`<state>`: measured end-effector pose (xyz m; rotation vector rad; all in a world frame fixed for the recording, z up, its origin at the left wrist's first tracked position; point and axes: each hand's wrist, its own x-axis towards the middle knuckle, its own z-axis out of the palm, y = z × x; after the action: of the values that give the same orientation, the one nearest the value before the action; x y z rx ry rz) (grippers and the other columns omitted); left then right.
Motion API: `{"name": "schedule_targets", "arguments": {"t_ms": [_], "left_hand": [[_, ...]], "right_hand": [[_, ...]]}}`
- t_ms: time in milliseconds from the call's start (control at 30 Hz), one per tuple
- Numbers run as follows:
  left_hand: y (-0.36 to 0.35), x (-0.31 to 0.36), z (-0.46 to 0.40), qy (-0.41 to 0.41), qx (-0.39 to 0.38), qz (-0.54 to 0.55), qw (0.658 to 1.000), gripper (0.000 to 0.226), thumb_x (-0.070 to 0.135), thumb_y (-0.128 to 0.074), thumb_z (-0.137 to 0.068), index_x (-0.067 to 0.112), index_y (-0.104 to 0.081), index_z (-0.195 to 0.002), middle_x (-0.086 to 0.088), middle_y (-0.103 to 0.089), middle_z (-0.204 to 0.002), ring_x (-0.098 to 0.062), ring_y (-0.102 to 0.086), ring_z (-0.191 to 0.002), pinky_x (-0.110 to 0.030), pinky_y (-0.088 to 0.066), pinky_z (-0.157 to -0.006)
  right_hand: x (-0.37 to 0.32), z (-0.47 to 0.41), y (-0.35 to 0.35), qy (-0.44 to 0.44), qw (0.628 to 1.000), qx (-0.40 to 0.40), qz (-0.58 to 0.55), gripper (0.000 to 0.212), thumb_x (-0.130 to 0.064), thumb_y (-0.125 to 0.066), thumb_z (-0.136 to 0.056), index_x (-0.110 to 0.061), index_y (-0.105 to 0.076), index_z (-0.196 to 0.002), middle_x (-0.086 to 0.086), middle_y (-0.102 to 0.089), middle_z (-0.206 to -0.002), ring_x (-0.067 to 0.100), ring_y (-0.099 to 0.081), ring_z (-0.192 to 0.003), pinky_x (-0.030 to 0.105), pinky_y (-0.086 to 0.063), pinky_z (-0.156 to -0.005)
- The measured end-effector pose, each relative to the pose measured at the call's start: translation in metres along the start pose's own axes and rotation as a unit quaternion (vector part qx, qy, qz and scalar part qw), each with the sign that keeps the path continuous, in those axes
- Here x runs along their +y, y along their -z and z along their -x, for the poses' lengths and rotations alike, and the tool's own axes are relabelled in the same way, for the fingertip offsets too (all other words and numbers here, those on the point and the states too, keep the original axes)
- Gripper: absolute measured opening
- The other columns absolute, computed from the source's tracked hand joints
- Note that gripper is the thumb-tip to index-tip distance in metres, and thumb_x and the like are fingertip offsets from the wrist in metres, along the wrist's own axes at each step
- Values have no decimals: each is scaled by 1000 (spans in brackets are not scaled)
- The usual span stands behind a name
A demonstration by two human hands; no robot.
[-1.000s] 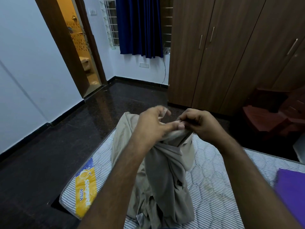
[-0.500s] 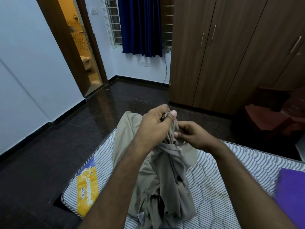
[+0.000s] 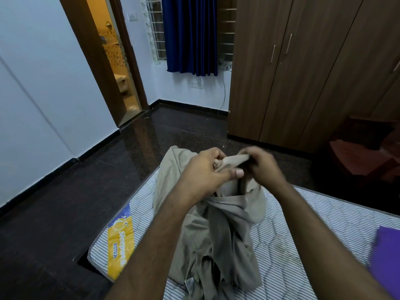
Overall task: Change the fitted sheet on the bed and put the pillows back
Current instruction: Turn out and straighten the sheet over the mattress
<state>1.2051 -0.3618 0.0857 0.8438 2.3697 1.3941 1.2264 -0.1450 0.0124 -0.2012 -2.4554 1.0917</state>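
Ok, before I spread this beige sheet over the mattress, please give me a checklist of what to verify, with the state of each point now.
1. Both hands hold the beige fabric sheet: ok. The left hand and the right hand both pinch its top edge.
2. Corner or elastic seam found: cannot tell; the fabric is bunched.
3. Sheet untangled: not ok. It hangs in a twisted heap.
4. Striped quilted mattress bare of old sheet: ok where visible.
5. Mattress surface free: not ok. A purple flat object lies at the right edge.
6. Pillows within reach: cannot tell; none in view.
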Motion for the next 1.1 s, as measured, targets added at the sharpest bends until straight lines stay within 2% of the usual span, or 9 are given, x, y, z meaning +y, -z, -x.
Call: {"name": "schedule_targets", "arguments": {"t_ms": [100,167,267,367,467,633,767,933,1100], "left_hand": [[-3,-4,1,15,-45,-130,990,23,46,-78,-83,32,-68,-98,12,-70,-84,-6,-66,-81,-36,-56,-76],[-7,3,3,4,-32,-124,992,12,37,-68,-91,38,-68,-79,16,-66,-66,-4,-63,-68,-32,-52,-66],[-3,5,2,-3,91,-80,993,31,18,-56,-89,45,-71,-88,18,-70,-72,-2,-66,-72,-30,-52,-63],[1,1,0,-50,212,57,974,26,7,-46,-84,21,-67,-87,4,-68,-80,-10,-63,-77,-39,-53,-71],[-4,3,0,-39,230,175,957,14,9,-44,-83,12,-54,-75,-2,-57,-75,-16,-53,-72,-42,-47,-68],[1,6,-5,55,250,372,892,31,6,-45,-94,19,-63,-73,-6,-62,-77,-24,-59,-82,-44,-51,-78],[6,1,-6,92,259,440,855,21,19,-48,-79,12,-60,-95,-11,-51,-87,-25,-47,-69,-37,-41,-63],[12,-1,-7,57,244,439,863,34,27,-53,-74,8,-64,-99,-14,-51,-95,-31,-45,-86,-42,-36,-63],[16,0,2,1,183,363,914,29,21,-54,-87,-6,-59,-95,-16,-55,-88,-31,-48,-81,-42,-41,-67]], "right_hand": [[-38,1,16,97,962,254,-11,38,16,-53,-76,-14,-64,-97,5,-60,-102,17,-60,-96,23,-46,-83],[-68,9,23,160,936,308,-51,32,18,-51,-78,-5,-61,-99,8,-61,-99,19,-60,-90,25,-46,-78],[-66,6,27,184,953,211,-113,34,16,-48,-83,-11,-60,-101,1,-66,-91,19,-65,-85,29,-50,-73],[-30,-2,23,107,992,2,-74,32,0,-54,-87,-30,-64,-91,-11,-67,-85,7,-63,-82,36,-51,-73],[-23,10,8,57,982,-79,-161,11,-16,-58,-91,-19,-64,-83,3,-64,-79,10,-57,-77,36,-46,-69],[-36,20,7,35,942,-152,-298,35,-34,-77,-85,-3,-60,-85,2,-59,-79,13,-51,-74,24,-42,-64],[-42,19,13,25,940,-178,-289,24,-22,-77,-84,-3,-63,-82,-4,-59,-73,8,-51,-68,21,-42,-60],[-38,17,10,10,928,-178,-328,24,-38,-74,-89,-17,-67,-79,9,-55,-79,27,-48,-73,50,-36,-61],[-44,8,0,-21,956,11,-291,10,-5,-63,-98,-5,-72,-93,9,-71,-94,25,-64,-85,46,-51,-76]]}}
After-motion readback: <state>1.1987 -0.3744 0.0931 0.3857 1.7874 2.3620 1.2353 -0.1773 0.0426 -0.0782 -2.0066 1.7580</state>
